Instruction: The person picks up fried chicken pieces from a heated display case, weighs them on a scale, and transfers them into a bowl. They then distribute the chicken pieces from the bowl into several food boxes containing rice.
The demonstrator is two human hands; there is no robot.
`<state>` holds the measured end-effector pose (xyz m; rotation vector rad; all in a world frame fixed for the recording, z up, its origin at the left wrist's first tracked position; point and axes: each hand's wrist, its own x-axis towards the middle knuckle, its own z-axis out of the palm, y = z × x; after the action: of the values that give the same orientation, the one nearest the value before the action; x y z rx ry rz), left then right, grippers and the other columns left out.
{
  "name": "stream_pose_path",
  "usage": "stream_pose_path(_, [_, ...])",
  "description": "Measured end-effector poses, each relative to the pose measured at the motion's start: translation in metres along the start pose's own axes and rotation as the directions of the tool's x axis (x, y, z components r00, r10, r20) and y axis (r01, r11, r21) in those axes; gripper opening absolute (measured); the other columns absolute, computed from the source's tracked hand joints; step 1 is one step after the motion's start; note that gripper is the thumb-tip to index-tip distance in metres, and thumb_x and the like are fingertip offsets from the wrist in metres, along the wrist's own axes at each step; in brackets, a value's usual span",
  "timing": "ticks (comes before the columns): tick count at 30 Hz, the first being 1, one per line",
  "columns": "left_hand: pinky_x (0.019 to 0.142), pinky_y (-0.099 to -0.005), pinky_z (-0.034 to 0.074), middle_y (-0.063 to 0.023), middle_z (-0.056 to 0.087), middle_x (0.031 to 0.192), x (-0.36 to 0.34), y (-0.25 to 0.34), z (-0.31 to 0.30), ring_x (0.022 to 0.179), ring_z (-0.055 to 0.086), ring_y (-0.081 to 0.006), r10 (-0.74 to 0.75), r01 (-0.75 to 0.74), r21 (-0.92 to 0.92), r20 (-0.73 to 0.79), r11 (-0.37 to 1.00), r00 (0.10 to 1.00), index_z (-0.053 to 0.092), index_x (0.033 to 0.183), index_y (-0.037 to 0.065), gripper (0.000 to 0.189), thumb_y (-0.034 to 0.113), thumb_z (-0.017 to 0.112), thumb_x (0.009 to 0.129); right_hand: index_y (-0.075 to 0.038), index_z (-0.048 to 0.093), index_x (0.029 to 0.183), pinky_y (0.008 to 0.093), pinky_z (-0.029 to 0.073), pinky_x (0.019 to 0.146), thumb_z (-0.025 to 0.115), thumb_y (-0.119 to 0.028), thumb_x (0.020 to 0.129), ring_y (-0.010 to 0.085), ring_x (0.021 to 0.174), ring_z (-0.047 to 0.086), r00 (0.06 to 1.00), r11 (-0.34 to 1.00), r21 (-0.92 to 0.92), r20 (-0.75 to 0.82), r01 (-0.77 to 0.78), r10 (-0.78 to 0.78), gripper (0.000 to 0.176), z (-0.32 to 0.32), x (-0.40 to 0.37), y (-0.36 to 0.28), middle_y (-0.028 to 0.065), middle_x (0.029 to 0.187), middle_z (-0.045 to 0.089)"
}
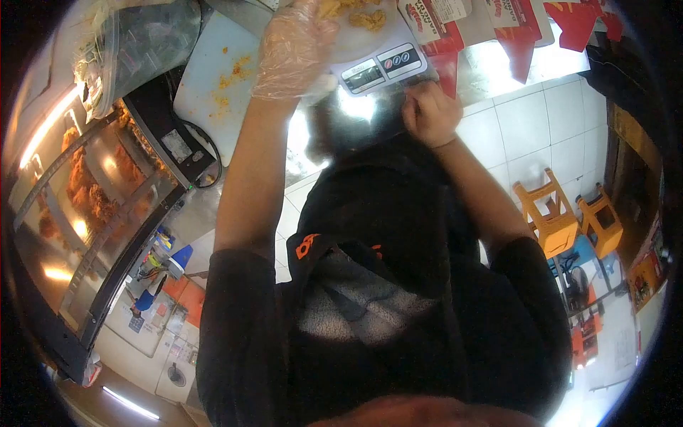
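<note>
My left hand (293,53), in a clear plastic glove, is at the top beside a white kitchen scale (384,69). Its fingers look curled, but the frame edge cuts them off and what they hold is hidden. Pieces of fried chicken (367,20) lie in a pale, see-through dish (352,46) on top of the scale. The scale has a small display and several buttons at its front. My bare right hand (432,114) is closed just below the scale's right corner, with nothing visible in it.
A white cutting board (206,85) with orange crumbs lies to the left. Beyond it are a plastic bag (146,53) and a lit glass case of fried chicken (89,185). Red-and-white printed boxes (509,39) stand at the right. Yellow stools (551,220) stand on the tiled floor.
</note>
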<state>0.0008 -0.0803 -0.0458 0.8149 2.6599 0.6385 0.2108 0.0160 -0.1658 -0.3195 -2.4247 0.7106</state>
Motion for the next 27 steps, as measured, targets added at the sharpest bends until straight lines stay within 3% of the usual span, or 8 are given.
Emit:
stream_pose_path(2, [0.069,-0.0376,0.050,-0.0203,0.065,0.084,0.005,-0.010,0.004,0.076,0.065,-0.0297,0.156,-0.159,-0.047,-0.066,0.986,0.986,0.059,0.110,0.005,0.033,0.010,0.061,0.077,-0.013,0.059,0.080,0.0333,0.041,0.054,0.065,-0.014,0.068,0.0213,0.065,0.056,1.000,1.000,0.002,-0.003,0.002,-0.002,0.013,-0.001,0.001,-0.001,0.0022,0.075,0.057])
stream_pose_path(6, [0.074,-0.0394,0.050,-0.0204,0.065,0.090,0.012,-0.014,0.003,0.082,0.065,-0.0314,0.137,-0.137,0.028,-0.001,0.990,0.991,0.062,0.110,0.008,0.030,0.016,0.059,0.081,-0.013,0.060,0.080,0.0330,0.040,0.054,0.064,-0.013,0.068,0.0208,0.065,0.055,1.000,1.000,-0.012,-0.007,0.021,-0.021,0.013,-0.002,0.003,0.000,0.0021,0.075,0.057])
stream_pose_path(8, [0.078,-0.0422,0.050,-0.0198,0.066,0.093,0.016,-0.018,0.004,0.085,0.064,-0.0338,0.313,-0.277,0.311,-0.072,0.909,0.947,0.064,0.108,0.009,0.031,0.027,0.059,0.084,-0.013,0.060,0.080,0.0329,0.040,0.055,0.064,-0.013,0.068,0.0206,0.065,0.055,1.000,1.000,-0.005,-0.011,0.021,-0.021,0.012,-0.004,0.005,-0.002,0.0020,0.075,0.057])
stream_pose_path(11, [0.081,-0.0446,0.049,-0.0185,0.066,0.097,0.016,0.002,-0.010,0.088,0.063,-0.0355,0.099,-0.148,0.376,0.146,0.915,0.984,0.066,0.106,0.008,0.035,0.035,0.058,0.084,-0.013,0.060,0.080,0.0326,0.040,0.055,0.064,-0.013,0.068,0.0202,0.065,0.055,1.000,1.000,-0.005,-0.018,0.020,-0.020,0.012,-0.004,0.005,-0.003,0.0019,0.074,0.057])
stream_pose_path(15, [0.080,-0.0445,0.049,-0.0188,0.066,0.097,0.013,0.012,-0.013,0.090,0.063,-0.0358,0.084,-0.142,0.443,0.149,0.885,0.985,0.063,0.111,0.009,0.041,0.037,0.064,0.081,-0.013,0.060,0.079,0.0320,0.040,0.056,0.064,-0.013,0.068,0.0197,0.065,0.055,1.000,1.000,-0.015,-0.008,0.017,-0.017,0.012,-0.004,0.005,-0.003,0.0020,0.075,0.057])
stream_pose_path(18, [0.081,-0.0452,0.048,-0.0218,0.065,0.100,0.007,0.015,-0.016,0.093,0.063,-0.0371,0.124,-0.145,0.295,0.089,0.945,0.988,0.056,0.117,0.008,0.043,0.029,0.065,0.080,-0.013,0.060,0.080,0.0319,0.040,0.056,0.064,-0.013,0.068,0.0194,0.065,0.055,1.000,1.000,-0.023,0.001,0.017,-0.017,0.012,-0.005,0.005,-0.003,0.0022,0.075,0.057])
stream_pose_path(20, [0.081,-0.0447,0.047,-0.0231,0.062,0.100,0.002,0.000,-0.012,0.092,0.062,-0.0375,0.141,-0.142,0.003,0.039,0.990,0.989,0.047,0.118,0.004,0.044,0.016,0.062,0.078,-0.013,0.060,0.080,0.0321,0.040,0.056,0.064,-0.014,0.068,0.0194,0.065,0.055,1.000,1.000,-0.022,0.000,0.018,-0.018,0.013,-0.005,0.005,-0.002,0.0021,0.075,0.057])
stream_pose_path(27, [0.077,-0.0381,0.047,-0.0190,0.057,0.094,0.002,-0.022,-0.009,0.082,0.058,-0.0296,0.419,-0.423,-0.004,-0.129,0.906,0.899,0.047,0.116,0.002,0.041,0.000,0.054,0.076,-0.013,0.060,0.080,0.0321,0.040,0.057,0.064,-0.014,0.068,0.0193,0.065,0.055,0.999,0.999,-0.011,-0.016,0.032,-0.032,0.013,-0.005,0.006,-0.002,0.0017,0.075,0.057])
